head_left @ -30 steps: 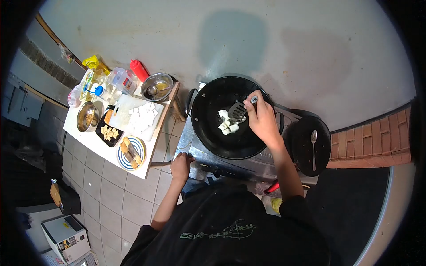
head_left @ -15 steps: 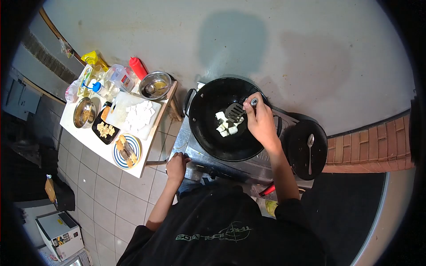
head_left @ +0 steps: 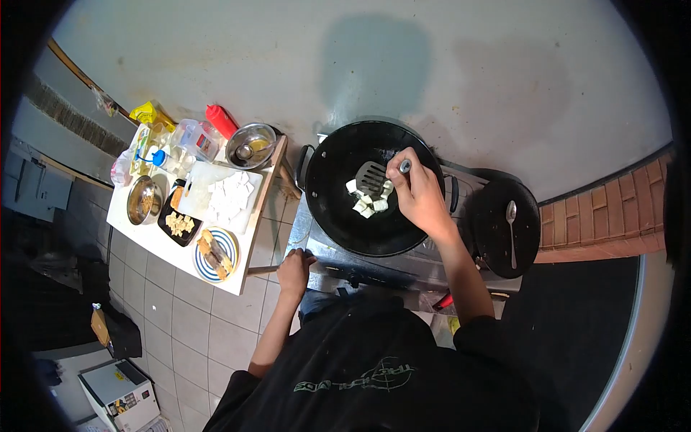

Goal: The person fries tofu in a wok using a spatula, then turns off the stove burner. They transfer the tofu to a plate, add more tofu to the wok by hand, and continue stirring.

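Note:
In the head view, my right hand [head_left: 419, 191] is closed round the handle of a slotted spatula [head_left: 371, 180]. Its dark blade is over several white cubes [head_left: 368, 205] in the black wok [head_left: 345, 234]. The cubes look like tofu or cheese. The wok stands on a metal stove [head_left: 317, 229]. My left hand [head_left: 294, 272] is closed at the stove's front left corner, by a small dark part; what its fingers hold, if anything, is hidden.
At left, a white table [head_left: 137, 227] bears a cutting board [head_left: 253, 209] with white pieces, a striped plate [head_left: 234, 248], a black tray [head_left: 175, 232], metal bowls [head_left: 252, 162] and a red bottle [head_left: 222, 122]. A spoon [head_left: 512, 230] lies on a black pan [head_left: 489, 237] at right.
The spatula blade has moved slightly left and up over the white cubes. My left hand stays at the stove's corner. The whole view has turned a little.

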The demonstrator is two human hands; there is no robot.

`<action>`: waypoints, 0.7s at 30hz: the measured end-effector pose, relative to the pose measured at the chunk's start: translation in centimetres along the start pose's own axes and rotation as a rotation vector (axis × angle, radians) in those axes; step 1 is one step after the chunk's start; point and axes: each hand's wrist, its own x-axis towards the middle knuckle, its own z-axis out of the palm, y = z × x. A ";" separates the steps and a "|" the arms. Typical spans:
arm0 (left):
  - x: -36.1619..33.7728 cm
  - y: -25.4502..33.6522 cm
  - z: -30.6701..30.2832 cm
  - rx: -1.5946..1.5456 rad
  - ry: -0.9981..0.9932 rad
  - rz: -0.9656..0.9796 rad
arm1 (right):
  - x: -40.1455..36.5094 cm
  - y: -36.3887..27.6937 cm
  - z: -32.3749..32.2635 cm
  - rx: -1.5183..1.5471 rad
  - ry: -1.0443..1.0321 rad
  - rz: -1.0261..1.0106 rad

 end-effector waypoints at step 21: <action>-0.2 0.7 -0.6 -0.019 0.013 -0.004 | -2.1 -0.5 0.8 0.039 -0.145 -0.102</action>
